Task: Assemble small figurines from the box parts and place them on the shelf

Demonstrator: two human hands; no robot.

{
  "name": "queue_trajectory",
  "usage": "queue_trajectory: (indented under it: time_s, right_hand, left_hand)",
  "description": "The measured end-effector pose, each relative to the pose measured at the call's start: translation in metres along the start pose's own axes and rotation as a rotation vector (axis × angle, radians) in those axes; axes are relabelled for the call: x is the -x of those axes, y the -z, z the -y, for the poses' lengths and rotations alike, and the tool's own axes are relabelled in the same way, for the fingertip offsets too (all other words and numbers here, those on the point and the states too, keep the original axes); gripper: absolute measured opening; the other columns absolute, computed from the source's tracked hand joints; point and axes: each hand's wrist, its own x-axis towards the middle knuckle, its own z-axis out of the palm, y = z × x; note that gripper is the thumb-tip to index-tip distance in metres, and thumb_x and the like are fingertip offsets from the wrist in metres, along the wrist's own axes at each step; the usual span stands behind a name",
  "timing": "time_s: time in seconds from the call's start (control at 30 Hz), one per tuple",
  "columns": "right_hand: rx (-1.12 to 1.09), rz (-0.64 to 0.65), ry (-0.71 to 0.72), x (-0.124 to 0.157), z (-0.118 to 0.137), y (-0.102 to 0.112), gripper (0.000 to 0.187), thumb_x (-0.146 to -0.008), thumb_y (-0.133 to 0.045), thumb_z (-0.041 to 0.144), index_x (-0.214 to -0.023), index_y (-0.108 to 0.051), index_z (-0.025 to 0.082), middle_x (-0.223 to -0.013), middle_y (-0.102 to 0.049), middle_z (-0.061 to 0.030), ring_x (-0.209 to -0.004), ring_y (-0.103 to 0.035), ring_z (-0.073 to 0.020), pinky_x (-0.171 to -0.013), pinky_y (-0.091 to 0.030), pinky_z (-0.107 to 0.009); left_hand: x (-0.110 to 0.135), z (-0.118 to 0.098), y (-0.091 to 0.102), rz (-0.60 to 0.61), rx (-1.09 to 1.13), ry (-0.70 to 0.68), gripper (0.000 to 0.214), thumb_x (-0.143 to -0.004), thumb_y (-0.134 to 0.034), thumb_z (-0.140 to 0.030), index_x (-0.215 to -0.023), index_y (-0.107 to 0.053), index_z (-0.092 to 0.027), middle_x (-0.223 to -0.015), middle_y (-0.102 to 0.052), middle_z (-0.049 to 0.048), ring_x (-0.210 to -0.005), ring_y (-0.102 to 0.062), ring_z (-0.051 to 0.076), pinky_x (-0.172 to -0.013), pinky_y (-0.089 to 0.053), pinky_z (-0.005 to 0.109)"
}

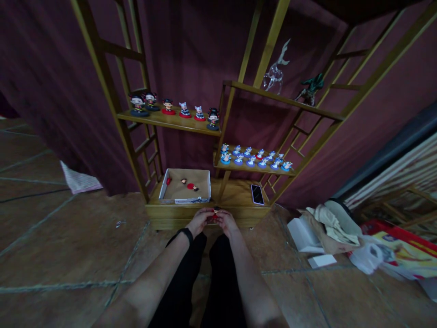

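Note:
My left hand (201, 220) and my right hand (225, 221) meet in front of the wooden shelf unit's base (235, 197), fingers curled together around a small figurine (215, 212) with a dark head and red part. A black band sits on my left wrist. Just beyond my hands, an open cardboard box (186, 186) holds a few small red and dark pieces.
Big-headed figurines (170, 107) line the left shelf; small blue figurines (254, 157) fill the lower right shelf. A phone (257, 194) lies on the base. A glass deer (276, 68) and dark ornament (311, 89) stand higher up. Bags and boxes (341, 232) litter the floor at right.

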Motion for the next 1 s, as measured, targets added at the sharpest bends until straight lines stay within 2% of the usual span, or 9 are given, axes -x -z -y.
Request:
queue_trajectory:
  time_s: [0.17,0.43,0.63,1.0]
  right_hand:
    - [0.033,0.028,-0.017,-0.001,0.002,0.004,0.017,-0.053,-0.068,0.02,-0.066,-0.057,0.017,-0.059,-0.063,0.0009,-0.059,-0.06,-0.0132,-0.065,-0.048,-0.028]
    - [0.006,0.021,-0.003,-0.003,0.0,0.012,0.015,-0.056,-0.066,0.019,-0.069,-0.058,0.017,-0.062,-0.064,0.0008,-0.058,-0.061,-0.0122,-0.064,-0.049,-0.027]
    - [0.022,0.053,-0.003,-0.003,0.002,0.015,0.02,-0.054,-0.071,0.022,-0.068,-0.059,0.017,-0.066,-0.066,-0.0007,-0.062,-0.061,-0.0127,-0.064,-0.049,-0.026]
    - [0.047,0.063,0.028,0.004,0.004,0.011,0.025,-0.047,-0.075,0.023,-0.066,-0.059,0.018,-0.063,-0.066,0.0011,-0.061,-0.062,-0.0135,-0.069,-0.049,-0.03]
  left_hand:
    - [0.001,-0.002,-0.002,-0.021,-0.029,0.03,0.022,-0.055,-0.07,-0.013,-0.076,-0.063,-0.013,-0.065,-0.065,0.0025,-0.058,-0.06,0.012,-0.062,-0.046,0.025]
    - [-0.004,0.004,-0.007,0.014,-0.028,0.026,0.021,-0.056,-0.071,-0.014,-0.077,-0.066,-0.013,-0.068,-0.067,0.004,-0.06,-0.061,0.013,-0.06,-0.046,0.024]
    - [-0.007,0.009,-0.004,0.028,-0.001,0.024,0.024,-0.056,-0.07,-0.013,-0.08,-0.066,-0.012,-0.071,-0.068,0.0056,-0.063,-0.062,0.014,-0.064,-0.048,0.026]
    - [-0.004,0.006,-0.008,0.051,-0.12,-0.019,0.03,-0.054,-0.074,-0.018,-0.082,-0.064,-0.014,-0.075,-0.068,0.0051,-0.067,-0.062,0.015,-0.066,-0.048,0.027]
